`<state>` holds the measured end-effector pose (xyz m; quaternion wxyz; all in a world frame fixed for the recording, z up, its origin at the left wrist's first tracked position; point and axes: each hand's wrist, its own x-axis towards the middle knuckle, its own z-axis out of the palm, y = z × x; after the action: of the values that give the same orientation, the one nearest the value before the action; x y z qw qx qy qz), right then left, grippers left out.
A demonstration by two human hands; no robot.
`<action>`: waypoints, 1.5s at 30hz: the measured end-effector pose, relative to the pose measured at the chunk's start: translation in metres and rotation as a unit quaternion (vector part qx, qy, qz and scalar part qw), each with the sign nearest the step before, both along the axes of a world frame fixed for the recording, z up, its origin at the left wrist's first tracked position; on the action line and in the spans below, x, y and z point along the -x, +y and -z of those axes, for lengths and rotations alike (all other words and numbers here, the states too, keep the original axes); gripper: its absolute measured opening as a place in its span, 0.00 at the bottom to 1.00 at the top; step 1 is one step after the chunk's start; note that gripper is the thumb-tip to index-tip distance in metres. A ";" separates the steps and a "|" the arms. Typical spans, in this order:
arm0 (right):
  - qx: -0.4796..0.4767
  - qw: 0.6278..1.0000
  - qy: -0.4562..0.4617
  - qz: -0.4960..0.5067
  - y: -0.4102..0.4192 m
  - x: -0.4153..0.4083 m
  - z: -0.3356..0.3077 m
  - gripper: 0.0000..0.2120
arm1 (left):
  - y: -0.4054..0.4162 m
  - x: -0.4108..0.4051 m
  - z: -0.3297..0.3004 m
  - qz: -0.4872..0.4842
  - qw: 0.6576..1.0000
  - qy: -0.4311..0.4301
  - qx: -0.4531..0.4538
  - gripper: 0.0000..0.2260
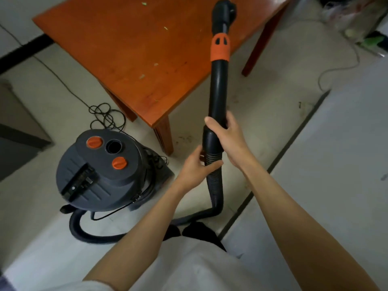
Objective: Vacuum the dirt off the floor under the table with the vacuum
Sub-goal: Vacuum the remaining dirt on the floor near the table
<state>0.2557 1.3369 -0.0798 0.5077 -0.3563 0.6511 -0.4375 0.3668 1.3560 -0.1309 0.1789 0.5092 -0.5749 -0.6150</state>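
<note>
Both hands grasp the black plastic vacuum wand: the right hand wraps its lower end, the left hand pinches the ribbed black hose just below. Left of the wand sits the grey drum vacuum. Beyond, the wand's head hangs above the orange-brown wooden table, not under it; the looping hose could snag her feet, or the head could knock the table edge.

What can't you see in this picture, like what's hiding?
Head view, the only one:
- Floor under the orange-brown wooden table: hidden by the tabletop, so dirt there cannot be judged.
- Tip of the black vacuum wand with orange collar: cut off by the top edge.
- Fingers of the right hand: wrapped behind the wand.
- Black ribbed hose: partly covered by the left hand.
- Grey canister vacuum: switch markings too small to read.
</note>
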 end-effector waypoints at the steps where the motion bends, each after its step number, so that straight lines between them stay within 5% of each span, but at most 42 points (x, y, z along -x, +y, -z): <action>1: 0.002 1.000 0.010 -0.027 -0.007 0.000 -0.001 0.08 | -0.004 0.000 -0.003 -0.010 1.000 -0.005 0.001 0.22; 9: 0.016 0.984 0.050 -0.167 -0.065 -0.010 0.005 0.07 | -0.052 -0.043 -0.010 -0.060 0.992 0.070 -0.091 0.15; 13: 0.030 0.962 0.062 -0.264 -0.082 -0.009 0.016 0.08 | -0.085 -0.055 -0.016 -0.205 0.974 0.089 -0.040 0.15; 24: 0.019 0.895 0.061 -0.441 -0.153 0.044 0.038 0.16 | -0.161 0.024 -0.034 -0.397 0.912 0.099 0.041 0.20; 36: -0.041 0.731 -0.026 -0.680 -0.219 0.135 0.024 0.08 | -0.158 0.138 -0.060 -0.644 0.735 0.212 0.007 0.22; 40: -0.090 0.667 -0.035 -0.739 -0.218 0.122 0.026 0.08 | -0.136 0.144 -0.064 -0.694 0.688 0.207 0.039 0.20; 45: -0.107 0.633 -0.041 -0.766 -0.204 0.117 0.038 0.14 | -0.123 0.159 -0.060 -0.777 0.614 0.120 0.072 0.15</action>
<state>0.1387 1.1332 -0.1178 0.7213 -0.6516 0.1652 0.1671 0.2077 1.2333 -0.0711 0.6932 0.6725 0.0203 -0.2583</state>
